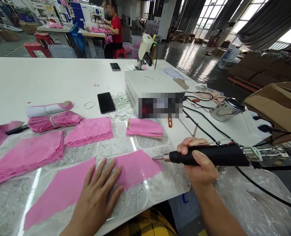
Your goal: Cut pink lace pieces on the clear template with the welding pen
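Note:
My left hand [101,190] lies flat with spread fingers on pink fabric, between a left piece [59,193] and a right piece [137,168]; under the hand I cannot tell how they meet. My right hand [199,160] is wrapped round a black handheld tool [216,155], like a soldering iron or ultrasonic cutter, with a cable at its back. Its thin metal tip [157,158] is at the upper right edge of the right piece. Stacks of pink fabric [32,150] and pink lace-edged pieces [91,131] lie to the left, and a folded pink piece [144,127] lies beyond.
A grey-white control box [155,82] stands ahead, with black cables [204,123] running right. Nearby are a phone [106,102], tangled thread [123,106], a metal canister [227,109] and a cardboard box [278,105]. A person in red [116,28] sits at a sewing machine behind.

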Motion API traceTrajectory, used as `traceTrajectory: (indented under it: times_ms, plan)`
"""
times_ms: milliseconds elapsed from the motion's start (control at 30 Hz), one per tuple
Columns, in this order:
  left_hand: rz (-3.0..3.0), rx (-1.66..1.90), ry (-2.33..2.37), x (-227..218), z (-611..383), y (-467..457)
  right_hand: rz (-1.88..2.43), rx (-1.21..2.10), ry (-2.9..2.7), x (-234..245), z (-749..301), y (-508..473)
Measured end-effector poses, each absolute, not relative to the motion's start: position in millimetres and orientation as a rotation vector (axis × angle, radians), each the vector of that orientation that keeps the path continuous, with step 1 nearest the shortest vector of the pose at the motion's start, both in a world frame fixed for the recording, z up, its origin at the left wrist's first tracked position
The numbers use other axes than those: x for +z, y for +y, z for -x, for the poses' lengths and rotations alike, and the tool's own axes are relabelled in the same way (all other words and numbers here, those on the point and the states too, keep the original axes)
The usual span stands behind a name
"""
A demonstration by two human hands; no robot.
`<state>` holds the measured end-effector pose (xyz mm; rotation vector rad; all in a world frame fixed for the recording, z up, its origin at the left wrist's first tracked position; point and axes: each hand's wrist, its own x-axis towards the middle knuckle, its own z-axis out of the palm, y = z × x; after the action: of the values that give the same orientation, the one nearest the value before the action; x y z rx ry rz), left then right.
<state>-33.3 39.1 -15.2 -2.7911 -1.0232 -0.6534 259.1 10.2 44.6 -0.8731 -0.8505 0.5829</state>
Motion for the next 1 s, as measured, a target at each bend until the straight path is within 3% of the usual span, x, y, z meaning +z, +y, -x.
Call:
traceTrajectory:
  times_ms: [1000]
  plan:
    - [2.800, -0.656, -1.005, -15, 34, 42, 0.932, 0.521, -0.858, 48, -275, -9]
